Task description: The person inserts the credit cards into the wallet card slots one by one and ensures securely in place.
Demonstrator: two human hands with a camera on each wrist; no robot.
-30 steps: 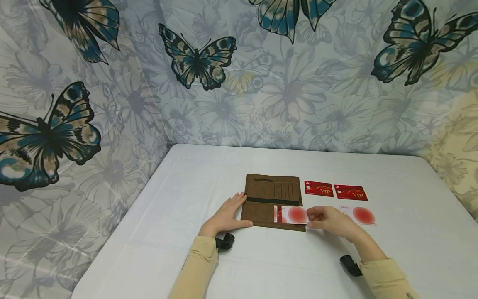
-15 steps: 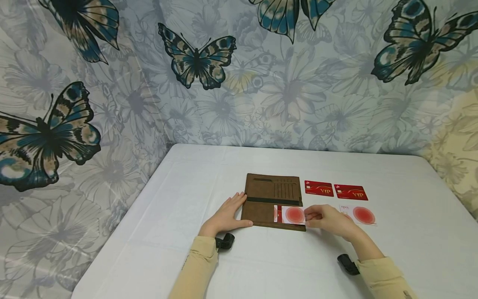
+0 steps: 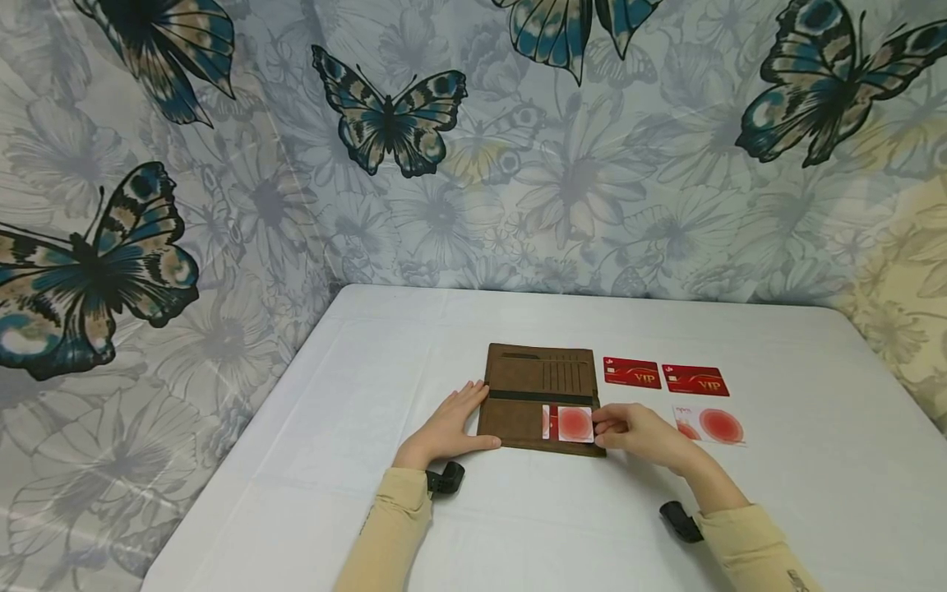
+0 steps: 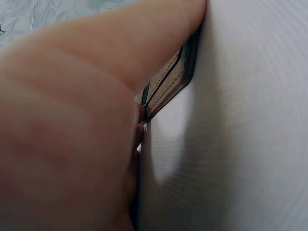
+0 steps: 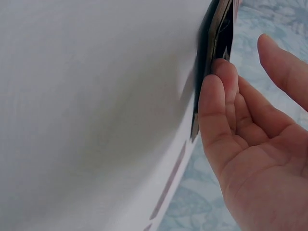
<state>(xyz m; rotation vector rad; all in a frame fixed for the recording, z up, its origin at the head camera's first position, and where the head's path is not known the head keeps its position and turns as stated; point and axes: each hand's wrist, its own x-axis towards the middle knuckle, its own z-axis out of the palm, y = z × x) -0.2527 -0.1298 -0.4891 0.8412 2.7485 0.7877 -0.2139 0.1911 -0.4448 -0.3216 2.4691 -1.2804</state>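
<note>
A brown wallet (image 3: 514,423) lies unfolded on the white table, with a dark band across its middle. In its lower half sits a white card (image 3: 575,424) with a red round print, partly covered by the wallet. My left hand (image 3: 447,429) rests along the wallet's left edge, fingers and thumb extended. At the card's right edge, the fingertips of my right hand (image 3: 644,434) press against it. In the right wrist view the thumb (image 5: 284,70) stands apart from the fingers, which touch the wallet's edge (image 5: 211,48). The left wrist view shows mostly palm and one wallet corner (image 4: 166,89).
Two red VIP cards (image 3: 631,372) lie side by side right of the wallet's upper half. Another white card (image 3: 719,425) with a red circle lies behind my right hand. Butterfly-patterned cloth (image 3: 577,181) hangs behind the table (image 3: 399,345).
My right hand has moved left, and the white card has slid left with it, now lying within the wallet's right edge. The left hand has stayed in place.
</note>
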